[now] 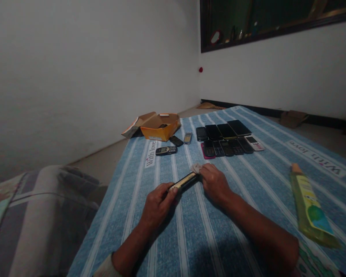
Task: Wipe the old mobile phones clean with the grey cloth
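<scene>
My left hand (160,200) is closed on the near end of a dark mobile phone (187,181) with a gold-coloured strip along it. The phone is tilted above the striped cloth, its far end pointing up and to the right. At that end my right hand (215,181) pinches a crumpled whitish wipe (195,168) against the phone. Whether the wipe is paper or fabric, I cannot tell. Beyond my hands, a keypad phone (166,150), a dark phone (176,141) and a small silver phone (187,137) lie loose on the cloth.
An orange cardboard box (158,132) with its flap open stands at the back left. Two rows of phones, touchscreens (227,130) behind keypad phones (226,148), lie to its right. A yellow-green bottle (313,211) lies at the right. Blue striped cloth (127,231) covers the surface.
</scene>
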`<act>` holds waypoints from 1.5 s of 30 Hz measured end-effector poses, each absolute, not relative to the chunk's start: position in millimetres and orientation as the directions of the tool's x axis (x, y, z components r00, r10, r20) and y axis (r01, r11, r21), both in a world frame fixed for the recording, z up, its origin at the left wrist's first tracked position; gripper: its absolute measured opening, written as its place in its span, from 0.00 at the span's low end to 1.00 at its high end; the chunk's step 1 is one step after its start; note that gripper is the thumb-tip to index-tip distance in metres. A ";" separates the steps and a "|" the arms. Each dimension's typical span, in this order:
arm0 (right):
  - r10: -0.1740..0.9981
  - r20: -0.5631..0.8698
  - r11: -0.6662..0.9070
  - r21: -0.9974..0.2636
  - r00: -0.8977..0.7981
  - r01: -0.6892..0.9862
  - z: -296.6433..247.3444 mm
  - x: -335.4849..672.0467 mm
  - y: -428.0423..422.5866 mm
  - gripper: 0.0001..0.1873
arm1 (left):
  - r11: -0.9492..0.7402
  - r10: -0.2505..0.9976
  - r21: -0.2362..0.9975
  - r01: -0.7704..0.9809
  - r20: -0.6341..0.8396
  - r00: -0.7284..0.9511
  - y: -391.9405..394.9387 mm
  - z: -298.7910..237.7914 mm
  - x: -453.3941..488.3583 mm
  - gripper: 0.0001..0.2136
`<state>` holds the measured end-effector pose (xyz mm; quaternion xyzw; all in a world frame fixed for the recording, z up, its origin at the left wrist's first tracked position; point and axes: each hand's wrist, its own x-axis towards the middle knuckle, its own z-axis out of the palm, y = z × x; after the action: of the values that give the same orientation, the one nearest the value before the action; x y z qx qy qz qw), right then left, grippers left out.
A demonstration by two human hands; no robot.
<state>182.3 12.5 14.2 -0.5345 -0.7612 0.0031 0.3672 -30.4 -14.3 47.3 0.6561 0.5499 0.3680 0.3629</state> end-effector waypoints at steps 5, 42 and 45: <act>0.837 0.535 0.420 -0.490 -0.117 0.764 14.5 186.4 13.6 0.16 | 0.158 0.971 0.960 0.229 -0.193 0.140 -9.1 50.9 -31.6 0.18; 0.747 0.442 0.578 -0.064 -0.496 0.814 15.3 150.8 -19.0 0.08 | -0.122 0.987 0.842 0.525 0.049 0.151 -26.6 27.3 -22.2 0.36; 0.705 0.460 0.620 -0.031 -0.539 0.784 14.5 145.0 -29.0 0.06 | -0.147 0.984 0.837 0.528 0.072 0.161 -26.8 27.6 -21.8 0.35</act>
<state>145.0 -29.0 14.5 -0.4267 -0.8727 -0.0898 0.2196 -21.8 -26.8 27.6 0.6803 0.5557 0.3329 0.3430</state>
